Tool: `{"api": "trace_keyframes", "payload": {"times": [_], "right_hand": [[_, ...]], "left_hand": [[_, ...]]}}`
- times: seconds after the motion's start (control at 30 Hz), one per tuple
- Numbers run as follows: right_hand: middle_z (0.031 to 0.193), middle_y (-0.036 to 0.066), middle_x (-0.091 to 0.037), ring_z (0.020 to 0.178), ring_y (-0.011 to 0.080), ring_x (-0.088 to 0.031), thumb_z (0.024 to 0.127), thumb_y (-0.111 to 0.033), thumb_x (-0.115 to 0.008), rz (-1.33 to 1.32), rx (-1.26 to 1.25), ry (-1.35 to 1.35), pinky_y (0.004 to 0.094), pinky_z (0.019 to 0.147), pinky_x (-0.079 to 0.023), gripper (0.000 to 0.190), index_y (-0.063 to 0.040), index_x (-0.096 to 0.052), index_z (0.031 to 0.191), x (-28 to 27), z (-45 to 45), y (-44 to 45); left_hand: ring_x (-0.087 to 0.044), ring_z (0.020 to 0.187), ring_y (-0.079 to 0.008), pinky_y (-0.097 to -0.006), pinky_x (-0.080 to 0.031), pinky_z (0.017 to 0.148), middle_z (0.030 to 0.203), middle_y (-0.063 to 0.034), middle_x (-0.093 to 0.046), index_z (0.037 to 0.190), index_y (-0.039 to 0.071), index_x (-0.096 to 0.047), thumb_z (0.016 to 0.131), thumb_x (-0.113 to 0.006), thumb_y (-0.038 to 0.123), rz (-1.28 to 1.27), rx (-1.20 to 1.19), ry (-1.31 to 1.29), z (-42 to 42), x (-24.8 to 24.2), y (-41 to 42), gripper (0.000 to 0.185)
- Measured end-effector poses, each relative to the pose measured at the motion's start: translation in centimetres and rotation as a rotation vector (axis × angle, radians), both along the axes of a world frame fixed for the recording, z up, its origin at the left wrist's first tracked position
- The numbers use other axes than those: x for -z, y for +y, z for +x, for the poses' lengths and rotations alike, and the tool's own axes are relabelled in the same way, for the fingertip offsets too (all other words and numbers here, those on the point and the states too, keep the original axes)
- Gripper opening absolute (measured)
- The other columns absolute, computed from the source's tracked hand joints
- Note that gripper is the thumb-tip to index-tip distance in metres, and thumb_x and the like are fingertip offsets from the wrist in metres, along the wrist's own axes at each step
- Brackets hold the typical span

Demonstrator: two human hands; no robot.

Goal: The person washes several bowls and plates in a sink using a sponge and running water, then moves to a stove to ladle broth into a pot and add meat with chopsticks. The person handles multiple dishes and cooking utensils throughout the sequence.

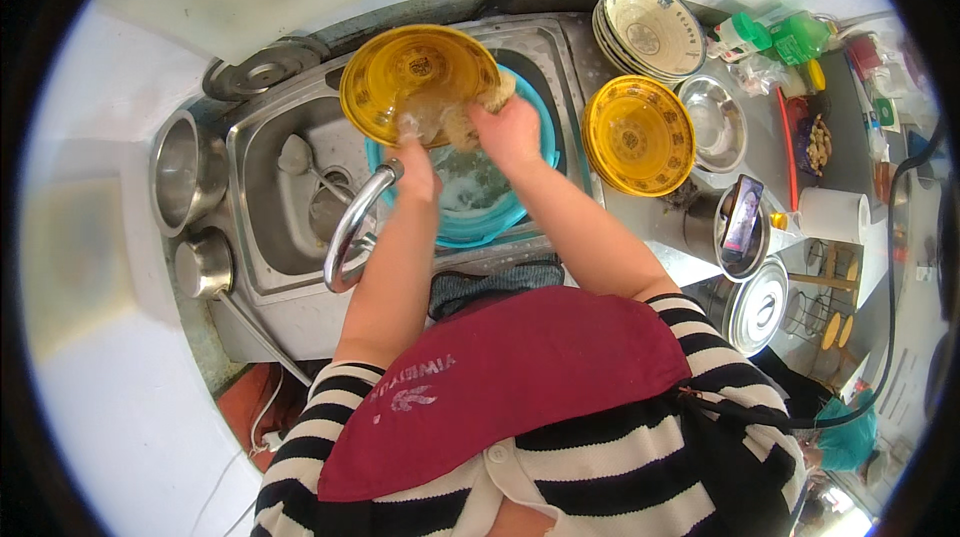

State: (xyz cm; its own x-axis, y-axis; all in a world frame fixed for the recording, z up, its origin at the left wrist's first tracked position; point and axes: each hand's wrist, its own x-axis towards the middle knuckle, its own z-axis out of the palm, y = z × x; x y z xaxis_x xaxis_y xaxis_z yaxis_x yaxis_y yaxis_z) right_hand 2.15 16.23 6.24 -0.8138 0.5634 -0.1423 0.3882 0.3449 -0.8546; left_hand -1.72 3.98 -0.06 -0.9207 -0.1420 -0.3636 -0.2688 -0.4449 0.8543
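A yellow patterned bowl (421, 75) is tilted over a blue plastic basin (551, 133) in the right-hand sink bowl. My left hand (417, 171) grips the bowl's near rim, and water runs about the fingers there. In my right hand (510, 130) is a tan scrubbing cloth or loofah (495, 92), pressed at the bowl's right rim. Cloudy, sudsy water (476, 180) fills the basin beneath. The curved chrome faucet (352, 237) arches beside my left forearm, its spout end close to that wrist.
The left sink bowl (259, 237) holds a metal ladle (294, 154). Right of the sink stand stacked yellow bowls (637, 135), stacked cream bowls (645, 26), a steel bowl (716, 124) and a phone (742, 216) propped on a steel pot. A steel pan (204, 267) lies at the left edge.
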Motion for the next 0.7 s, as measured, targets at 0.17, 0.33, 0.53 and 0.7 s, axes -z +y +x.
{"api": "trace_keyframes", "payload": {"times": [0.17, 0.33, 0.53, 0.7], "right_hand": [[0.091, 0.018, -0.070, 0.088, 0.0315, -0.068, 0.081, -0.023, -0.070, -0.125, 0.142, 0.252, 0.0377, 0.076, -0.052, 0.033, 0.001, -0.064, 0.103, 0.4, -0.2, -0.5], [0.102, 0.011, -0.069, 0.093, 0.0213, -0.066, 0.082, -0.015, -0.072, -0.448, 0.166, 0.340, 0.0324, 0.081, -0.050, 0.033, 0.002, -0.061, 0.108, 3.5, -0.3, -1.5], [0.115, 0.014, -0.061, 0.103, 0.0331, -0.059, 0.074, 0.002, -0.068, 0.225, -0.209, 0.686, 0.0387, 0.088, -0.049, 0.051, -0.009, -0.057, 0.123, 6.2, -0.5, 3.9], [0.120, 0.014, -0.061, 0.108, 0.0321, -0.060, 0.083, -0.025, -0.065, 0.373, -0.390, -0.465, 0.0402, 0.086, -0.051, 0.059, -0.011, -0.042, 0.136, 10.2, -4.0, 2.8]], "left_hand": [[-0.053, 0.115, -0.0232, -0.0363, -0.044, 0.096, 0.128, -0.0103, -0.054, 0.131, -0.003, -0.045, 0.100, -0.049, 0.032, 0.158, 0.145, -0.063, -0.9, -0.8, 1.2, 0.047], [-0.051, 0.116, -0.0237, -0.0378, -0.040, 0.102, 0.129, -0.0122, -0.052, 0.134, 0.000, -0.041, 0.099, -0.047, 0.036, 0.293, 0.418, -0.119, 0.7, -0.2, 0.2, 0.051], [-0.058, 0.109, -0.0283, -0.0466, -0.042, 0.104, 0.119, -0.0138, -0.057, 0.139, 0.010, -0.030, 0.096, -0.051, 0.014, 1.031, 0.187, -0.014, -0.5, -4.0, -5.4, 0.048], [-0.051, 0.120, -0.0220, -0.0373, -0.041, 0.105, 0.132, -0.0129, -0.048, 0.137, 0.004, -0.030, 0.087, -0.054, -0.003, 0.421, 0.194, 0.274, 2.1, -8.2, -4.4, 0.056]]}}
